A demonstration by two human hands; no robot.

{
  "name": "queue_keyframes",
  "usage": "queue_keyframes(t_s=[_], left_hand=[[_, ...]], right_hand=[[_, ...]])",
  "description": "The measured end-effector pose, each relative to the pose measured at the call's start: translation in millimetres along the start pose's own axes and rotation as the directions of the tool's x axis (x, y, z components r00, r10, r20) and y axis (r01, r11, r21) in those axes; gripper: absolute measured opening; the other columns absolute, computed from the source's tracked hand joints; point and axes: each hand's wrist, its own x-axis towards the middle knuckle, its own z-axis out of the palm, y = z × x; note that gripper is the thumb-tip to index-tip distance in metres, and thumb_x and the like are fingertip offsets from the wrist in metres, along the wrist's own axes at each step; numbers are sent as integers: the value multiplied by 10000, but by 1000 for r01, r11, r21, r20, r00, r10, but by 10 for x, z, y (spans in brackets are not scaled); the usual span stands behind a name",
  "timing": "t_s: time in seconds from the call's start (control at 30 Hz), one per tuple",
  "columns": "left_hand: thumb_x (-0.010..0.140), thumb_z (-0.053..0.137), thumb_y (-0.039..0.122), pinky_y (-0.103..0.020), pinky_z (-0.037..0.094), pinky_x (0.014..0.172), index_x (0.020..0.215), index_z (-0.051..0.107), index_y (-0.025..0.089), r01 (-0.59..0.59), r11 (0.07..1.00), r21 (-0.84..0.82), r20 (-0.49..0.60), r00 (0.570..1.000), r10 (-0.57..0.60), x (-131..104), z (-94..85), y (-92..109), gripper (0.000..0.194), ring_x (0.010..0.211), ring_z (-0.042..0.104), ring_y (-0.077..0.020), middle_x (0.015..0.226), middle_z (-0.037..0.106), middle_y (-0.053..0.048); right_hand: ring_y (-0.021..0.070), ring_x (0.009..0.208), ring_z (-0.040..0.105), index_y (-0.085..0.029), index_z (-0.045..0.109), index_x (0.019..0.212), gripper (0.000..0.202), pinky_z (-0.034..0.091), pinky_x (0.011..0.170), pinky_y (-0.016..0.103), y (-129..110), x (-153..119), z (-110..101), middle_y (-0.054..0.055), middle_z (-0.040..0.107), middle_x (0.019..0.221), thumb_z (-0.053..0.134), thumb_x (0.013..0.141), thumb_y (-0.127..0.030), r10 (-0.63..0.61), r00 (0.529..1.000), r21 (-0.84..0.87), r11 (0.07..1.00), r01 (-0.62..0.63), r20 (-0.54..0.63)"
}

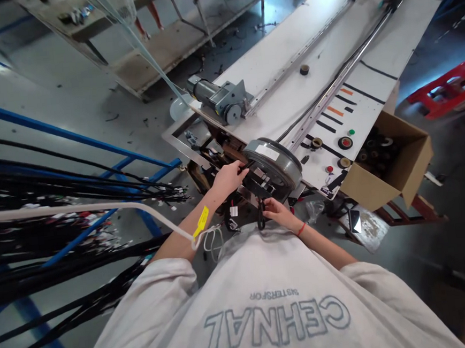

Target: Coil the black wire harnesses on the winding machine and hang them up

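A round grey machine head [274, 157] with a white label sits at the near end of the long bench, directly before me. My left hand [228, 178] is at its left side, with thumb and fingers drawn together by the opening. Whatever lies between those fingertips is too dark and small to make out. Below the ring, close to my shirt, my right hand [279, 213] pinches a looped black cable [261, 214]. A white connector [234, 211] hangs between my forearms. Near my left forearm are a yellow tag [201, 221] and a thin white cord [212, 240].
Black cable bundles [62, 262] hang on a blue rack [72, 135] at left. A motor [210, 95] stands on the white bench [272, 66], which also bears tape rolls, strips and buttons. An open cardboard box [404, 158] and a phone [354, 221] are at right.
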Motion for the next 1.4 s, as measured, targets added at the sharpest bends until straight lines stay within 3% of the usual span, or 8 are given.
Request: queue_keyframes(t_s=[0.27, 0.43, 0.6, 0.73, 0.9, 1.1, 1.3, 1.4], left_hand=[[886, 586, 336, -275, 486, 699, 1062, 675, 191, -5, 1000, -7, -10, 1000, 5, -13, -26, 51, 245, 763, 683, -223, 861, 730, -79], [896, 581, 344, -273, 489, 717, 1044, 673, 190, -20, 999, 37, -5, 1000, 21, -33, -75, 112, 233, 819, 688, -228, 931, 733, -90], [946, 497, 334, -261, 504, 742, 1051, 654, 169, -36, 986, 161, 94, 995, 21, 41, -82, 35, 251, 839, 696, -212, 907, 727, -96], [965, 416, 211, -298, 527, 795, 1156, 600, 72, -79, 926, 370, 169, 985, 17, 115, 137, 48, 300, 926, 704, -244, 987, 704, -182], [902, 367, 40, -385, 543, 827, 1273, 522, -8, 28, 898, 440, 121, 989, -90, 259, 490, 139, 405, 1011, 683, -313, 1022, 680, -249], [858, 401, 28, -349, 550, 855, 1439, 371, 76, 51, 940, 339, -79, 997, -25, 279, 558, 1, 584, 1173, 588, -283, 1412, 483, -215], [877, 430, 78, -321, 522, 875, 1070, 644, 172, -59, 977, 203, -76, 994, 76, -199, 400, -76, 303, 1078, 631, -237, 1121, 675, -122], [837, 419, 40, -296, 519, 832, 1068, 623, 198, -63, 991, 122, 7, 998, 62, -604, 487, -248, 347, 982, 673, -210, 1031, 706, -73]], right_hand=[[212, 966, 618, -231, 530, 893, 550, 508, 862, 357, -91, -34, 133, 54, 642, 1078, 857, 581, -545, 83, 996, -27, 996, -83, 12], [280, 910, 663, -215, 552, 893, 733, 534, 801, 445, -379, 286, 343, 116, 672, 920, 411, 692, -906, 236, 938, 185, 940, -286, 253], [226, 610, 638, -232, 464, 684, 608, 470, 490, 295, -546, 189, 541, 78, 615, 613, 460, 760, -835, 268, 963, 48, 962, -268, 6], [206, 636, 652, -207, 507, 738, 584, 444, 511, 262, -613, -457, 380, 90, 674, 719, 469, 817, -785, -89, 982, -176, 983, 59, -166], [193, 534, 557, -213, 500, 608, 522, 434, 542, 300, -898, -501, -503, 47, 558, 540, 442, 868, -661, -350, 665, -603, 774, -192, -660], [258, 868, 629, -131, 640, 831, 269, 457, 758, 333, -1419, -199, -945, 165, 674, 921, 585, 801, -392, -529, 532, -750, 443, -492, -661], [164, 522, 579, -159, 602, 622, 554, 442, 522, 264, -1103, -346, -7, 57, 611, 581, 509, 823, -667, 19, 942, -491, 850, -192, -336], [142, 610, 608, -166, 603, 710, 382, 471, 576, 231, -852, 70, 384, 11, 632, 649, 782, 663, -499, 53, 976, -188, 978, -94, -213]])
